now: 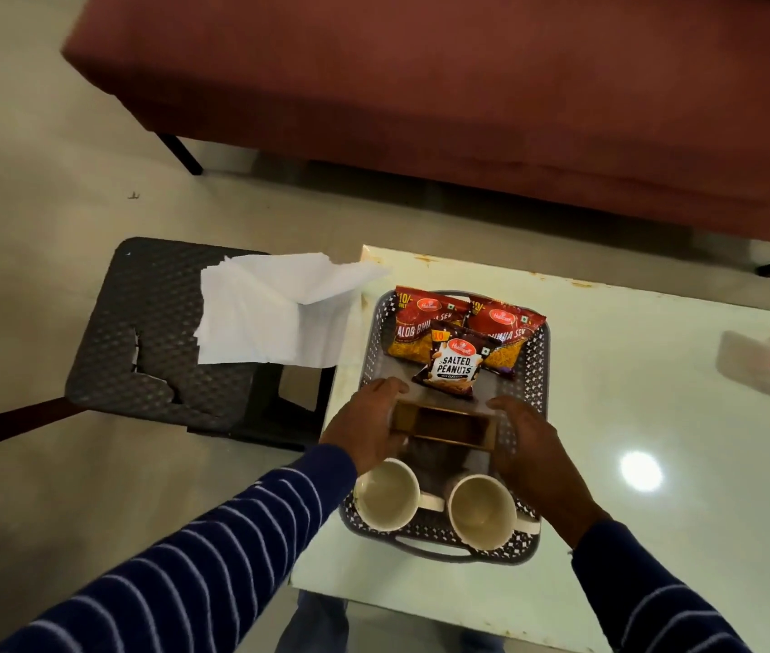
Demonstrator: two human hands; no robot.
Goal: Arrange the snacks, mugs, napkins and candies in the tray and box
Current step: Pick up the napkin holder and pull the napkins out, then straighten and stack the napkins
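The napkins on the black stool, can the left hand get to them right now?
Probably not yet. The left hand and right hand are both holding the small box over the tray. The napkins lie uncovered nearby, so once it lets go, likely yes.

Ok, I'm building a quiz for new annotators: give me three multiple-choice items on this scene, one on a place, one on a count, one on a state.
1. Where are the napkins?
A on the dark stool
B in the tray
C on the sofa

2. How many snack packets lie in the tray?
A two
B three
C five

3. The two mugs are:
A full
B tipped over
C upright and empty

Answers:
1 A, the white stack lies on the stool.
2 B, two bhujia packets and one peanuts packet.
3 C, both mugs show bare insides.
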